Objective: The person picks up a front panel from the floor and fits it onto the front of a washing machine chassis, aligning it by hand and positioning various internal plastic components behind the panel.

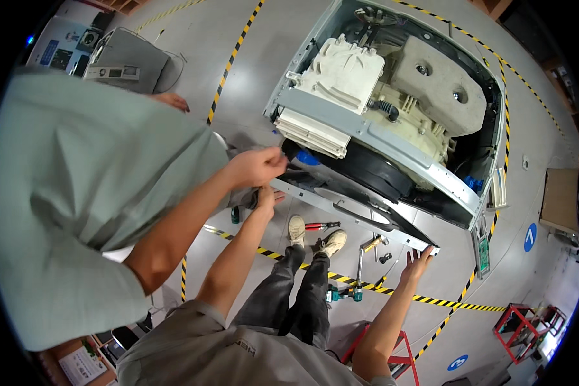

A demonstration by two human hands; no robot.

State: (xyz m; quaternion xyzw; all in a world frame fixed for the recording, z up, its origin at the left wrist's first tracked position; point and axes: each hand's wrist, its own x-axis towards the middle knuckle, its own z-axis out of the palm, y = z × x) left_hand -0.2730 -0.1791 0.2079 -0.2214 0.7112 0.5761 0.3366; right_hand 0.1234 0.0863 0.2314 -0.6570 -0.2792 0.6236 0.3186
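Holds a long panel by its right end with the right hand, with the fingers closed about the corner. Has the left hand at the other end, just below the edge, with the fingers stretched out; cannot tell from this view about a real grip there. To be found, the panel, aslant in front of the opened machine, between its frame and the person's shoes.

At the left, a co-worker in a pale shirt, bending close. Just above the left hand, the co-worker's hand, with bent fingers, near the panel's left end and near a blue part; cannot tell about anything inside this hand.

In the machine, a grey weight, a white box and, lower, a black ring. Beside its right front corner, a green board.

On the floor near the shoes, red pliers; more to the right, a hammer; nearer to the body, a green drill, close to striped tape.
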